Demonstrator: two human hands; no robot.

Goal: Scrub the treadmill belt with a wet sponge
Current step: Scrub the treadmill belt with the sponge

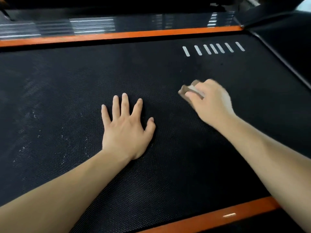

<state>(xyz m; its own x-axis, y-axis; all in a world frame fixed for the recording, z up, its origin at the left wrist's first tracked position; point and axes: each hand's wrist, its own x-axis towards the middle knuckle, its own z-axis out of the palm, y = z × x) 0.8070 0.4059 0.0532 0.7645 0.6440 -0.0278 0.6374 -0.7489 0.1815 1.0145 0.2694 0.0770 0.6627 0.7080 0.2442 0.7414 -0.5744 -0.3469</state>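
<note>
On the black textured treadmill belt [168,165], at about two o'clock from the middle of the view, the right hand [212,101] grips a brownish sponge [188,90]. Its fingers curl over the top and the thumb side pinches the near edge, so the grip is clamped on the sponge. The sponge's lower face appears to touch the belt, though the hand and sponge are blurred and the contact cannot be read sharply. Whether the sponge is wet cannot be told.

The left hand [126,130] lies flat on the belt at about eight o'clock from the sponge, with its fingers straight and spread and holding nothing. It seems to brace the body or steady the belt.

A row of white bar markings [213,48] sits at twelve o'clock from the sponge, well apart from it. Pale specks and streaks [38,132] cover the belt toward nine o'clock. One orange side rail [117,37] borders the belt at twelve o'clock and another orange rail [218,214] at five o'clock.

The scrubbing step looks under way, with the blur suggesting a stroke in progress. The belt round the sponge looks darker than the marked stretch at nine o'clock, so much of the task likely remains. The next move calls for firm downward pressure in overlapping strokes worked toward nine o'clock. The flat hand would probably need to shift clear of the sponge's path.
</note>
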